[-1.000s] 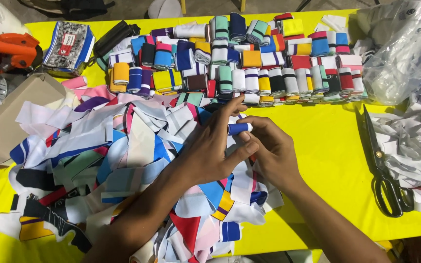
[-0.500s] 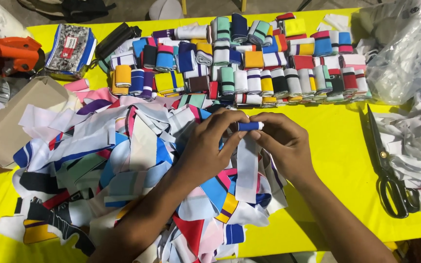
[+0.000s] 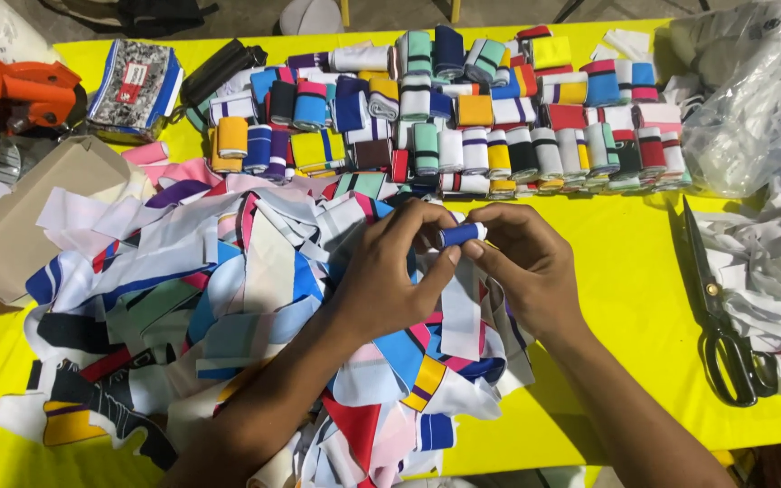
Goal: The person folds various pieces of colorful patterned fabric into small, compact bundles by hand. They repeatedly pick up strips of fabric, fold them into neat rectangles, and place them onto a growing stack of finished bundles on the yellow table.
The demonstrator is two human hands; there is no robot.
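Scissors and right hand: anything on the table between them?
Nothing: in the head view only bare yellow table separates the scissors from the right hand.

A yellow table (image 3: 625, 271) carried everything. A loose heap of coloured fabric strips (image 3: 228, 298) covered its middle and served as the landmark. Behind the heap stood rows of rolled fabric strips (image 3: 463, 117). Well to the right of it lay black scissors (image 3: 725, 307), with white paper scraps (image 3: 770, 262) and a clear plastic bag (image 3: 752, 90) beyond. Left of the heap sat a cardboard box (image 3: 20, 217), a patterned pouch (image 3: 133, 86), and what looked like an orange tool (image 3: 20, 90).
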